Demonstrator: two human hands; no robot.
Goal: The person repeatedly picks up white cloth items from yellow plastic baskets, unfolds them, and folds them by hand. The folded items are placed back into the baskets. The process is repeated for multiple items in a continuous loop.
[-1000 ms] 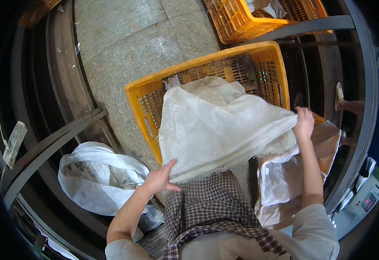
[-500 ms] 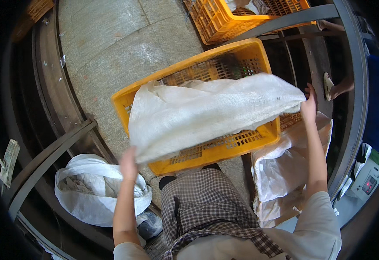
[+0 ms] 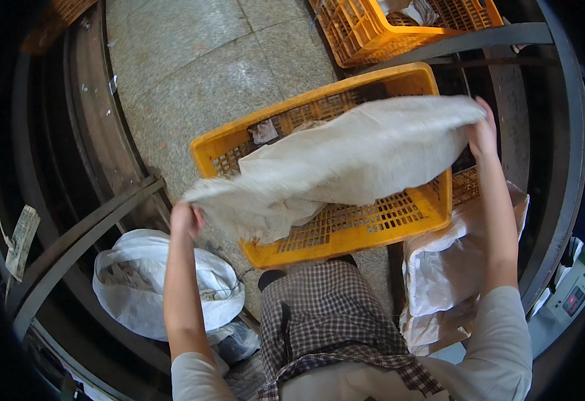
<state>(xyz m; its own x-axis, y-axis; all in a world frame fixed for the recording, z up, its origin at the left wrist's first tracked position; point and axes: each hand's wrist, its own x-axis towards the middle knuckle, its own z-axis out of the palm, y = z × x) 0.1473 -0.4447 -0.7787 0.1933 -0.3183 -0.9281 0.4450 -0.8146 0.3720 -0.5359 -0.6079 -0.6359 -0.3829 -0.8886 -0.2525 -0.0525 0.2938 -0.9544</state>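
A large off-white woven sack point(image 3: 352, 157) is stretched out over a yellow plastic crate point(image 3: 346, 248), hiding much of the crate's inside. My left hand point(image 3: 187, 219) grips the sack's left corner, just outside the crate's left end. At the far right corner, my right hand point(image 3: 483, 130) has its fingers closed on the sack's edge. The cloth is smeared by motion and hangs slack toward the crate's near wall. A crumpled pale scrap point(image 3: 263, 131) lies inside the crate at its far left.
Left of my legs stands an open white sack point(image 3: 128, 314) with pale material inside. A white-lined box point(image 3: 432, 281) is to the right. Another yellow crate point(image 3: 352, 33) sits beyond, by a metal frame point(image 3: 466, 43). A grey device point(image 3: 573, 297) with a red display is at far right.
The sack has been shaken out of its smooth, flatter spread and now sags and ripples. Both hands have risen slightly. The scrap in the crate has come into sight.
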